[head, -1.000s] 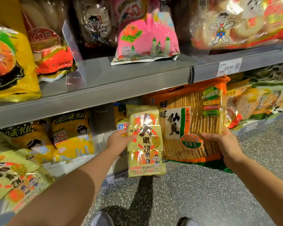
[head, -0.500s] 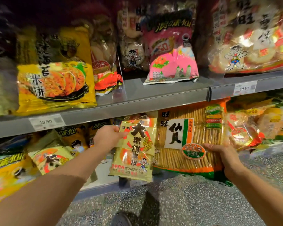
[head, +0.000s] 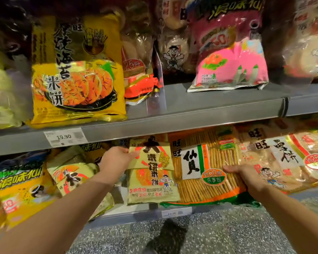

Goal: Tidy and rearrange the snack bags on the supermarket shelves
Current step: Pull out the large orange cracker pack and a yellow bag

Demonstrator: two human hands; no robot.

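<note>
Snack bags: yellow bag (head: 152, 173) and orange bag (head: 207, 169) side by side at the lower shelf (head: 117, 216) front.
Left hand (head: 116, 158): fingers clamped on yellow bag's upper left edge.
Right hand (head: 246, 177): grips orange bag's right side; fingers probably behind it.

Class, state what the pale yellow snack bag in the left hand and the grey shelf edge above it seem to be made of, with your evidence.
Pale yellow snack bag: likely thin plastic or foil film, semi-glossy; it creases and catches light. Grey shelf edge: probably painted metal, smooth and matt; straight, rigid, evenly shaded.
</note>
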